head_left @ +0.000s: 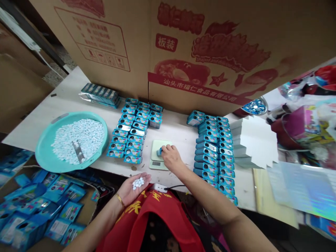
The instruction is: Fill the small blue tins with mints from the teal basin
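My left hand lies palm up in front of the table, its fingers stretched out, with a small heap of white candies on the palm. Over the kitchen scale my right hand has its fingers closed round a small blue box, mostly hidden by the fingers. To the left, a turquoise basin holds many more white candies and a metal scoop. Rows of upright blue boxes stand left of the scale, and further rows of blue boxes stand to its right.
A large cardboard carton walls off the table's back. Below left, an open carton is full of blue boxes. A wrapped pack lies behind the basin; white card sheets stand at right. A power strip sits at the front edge.
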{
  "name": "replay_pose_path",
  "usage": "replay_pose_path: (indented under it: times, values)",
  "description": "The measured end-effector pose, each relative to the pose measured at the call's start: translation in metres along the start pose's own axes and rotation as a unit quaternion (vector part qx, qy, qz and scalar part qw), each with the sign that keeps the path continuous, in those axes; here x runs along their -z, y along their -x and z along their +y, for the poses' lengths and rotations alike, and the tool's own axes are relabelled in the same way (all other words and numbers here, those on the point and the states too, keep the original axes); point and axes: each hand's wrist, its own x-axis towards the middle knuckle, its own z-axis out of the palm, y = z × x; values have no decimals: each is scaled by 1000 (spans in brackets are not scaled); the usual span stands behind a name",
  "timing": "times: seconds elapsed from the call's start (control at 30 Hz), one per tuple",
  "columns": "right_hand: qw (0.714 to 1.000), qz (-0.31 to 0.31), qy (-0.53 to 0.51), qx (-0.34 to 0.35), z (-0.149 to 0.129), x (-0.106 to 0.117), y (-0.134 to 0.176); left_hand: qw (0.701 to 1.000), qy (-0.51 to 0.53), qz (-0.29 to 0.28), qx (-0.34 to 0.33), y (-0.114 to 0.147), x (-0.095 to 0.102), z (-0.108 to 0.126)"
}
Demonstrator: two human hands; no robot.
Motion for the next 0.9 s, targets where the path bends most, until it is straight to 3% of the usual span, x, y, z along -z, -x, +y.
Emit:
replay_pose_path:
  times: [0.13,0.37,0.47,0.73,0.9]
  values:
    - [1000,7,-17,-18,-7,-8,6,1000,-4,-10,-1,2,3,-1]
    - [976,105,-158,-106,36,-11,40,1000,9,-2,-8,7,23,2]
    - [976,89,-179,-83,36,-16,35,1000,4,-4,-11,7,29,3]
    - [984,28,-173,-37,5,-13,6,1000,12,-9,-17,9,30,2]
    - [956,142,-251,-56,6,-8,19,1000,22,-8,-19,10,30,-1]
